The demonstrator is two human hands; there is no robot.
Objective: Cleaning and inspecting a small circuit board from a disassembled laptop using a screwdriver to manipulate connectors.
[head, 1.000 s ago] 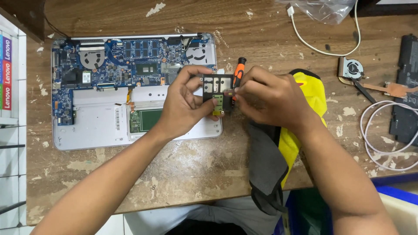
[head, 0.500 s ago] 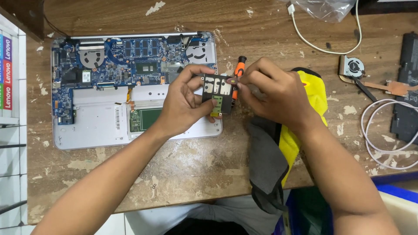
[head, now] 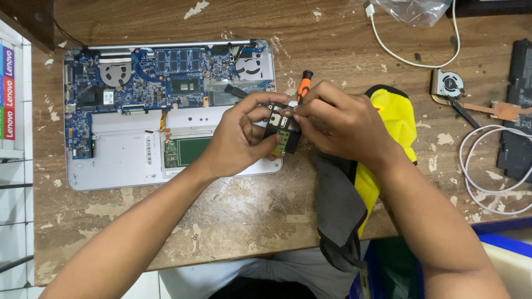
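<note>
From my feed, both hands meet at frame centre over a small dark circuit module (head: 281,133), held just above the lower right corner of the opened laptop (head: 166,111). The left hand (head: 241,138) grasps the module from the left, thumb on top, fingers curled under it; most of the module's face is covered, so I can't make out what kind of part it is (only a green patch and some pale squares show). The right hand (head: 341,124) pinches at the module's top edge with thumb and forefinger, and an orange-and-black screwdriver (head: 303,86) sticks up behind its fingers; I think that hand holds it, but the shaft and tip are hidden, so I can't tell if it touches the module. Under the right wrist lies a yellow-and-grey cloth (head: 354,188), hanging over the worn wooden table (head: 249,210) edge, its lower end cut off. At right: a loose fan (head: 448,84), a white cable (head: 482,177) and a black slab (head: 518,127) partly out of frame. Top edge: a clear plastic bag (head: 415,10), cropped.
</note>
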